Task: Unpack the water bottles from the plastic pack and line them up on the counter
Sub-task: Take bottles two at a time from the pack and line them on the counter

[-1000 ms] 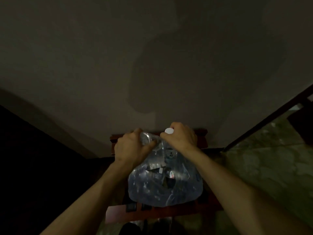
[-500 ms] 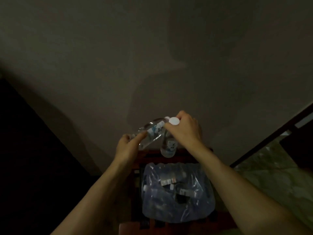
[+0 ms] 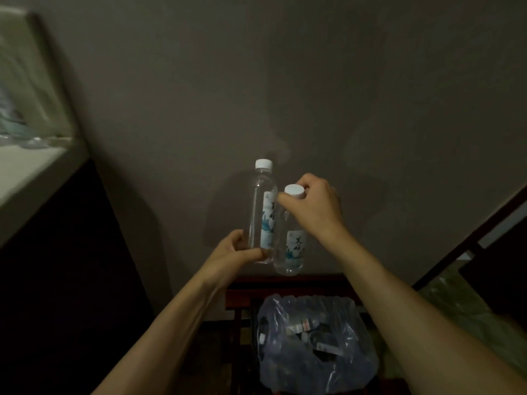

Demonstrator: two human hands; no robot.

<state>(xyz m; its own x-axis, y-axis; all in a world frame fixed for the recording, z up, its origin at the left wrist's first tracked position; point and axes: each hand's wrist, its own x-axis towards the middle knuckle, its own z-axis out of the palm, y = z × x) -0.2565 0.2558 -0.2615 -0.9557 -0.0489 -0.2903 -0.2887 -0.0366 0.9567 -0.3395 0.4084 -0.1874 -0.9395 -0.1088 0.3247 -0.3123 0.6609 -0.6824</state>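
Two clear water bottles with white caps and blue-white labels are raised in front of the grey wall. My left hand [image 3: 233, 253] grips the base of the left bottle [image 3: 262, 212], which stands upright. My right hand [image 3: 315, 208] pinches the cap end of the right bottle [image 3: 292, 252], which hangs down from it beside the first. Below them the clear plastic pack [image 3: 316, 346] lies torn open on a dark red wooden stool [image 3: 242, 292], with several bottles still inside.
A pale counter [image 3: 25, 178] with blurred clear objects on it runs along the upper left. Dark cabinet front lies under it. A dark wooden rail [image 3: 467, 238] crosses the right side, with greenish stone floor [image 3: 456, 292] beyond.
Both hands have lifted the two bottles up and clear of the pack. The left bottle has turned from slanted to upright. The view has swung left, bringing the counter into sight.
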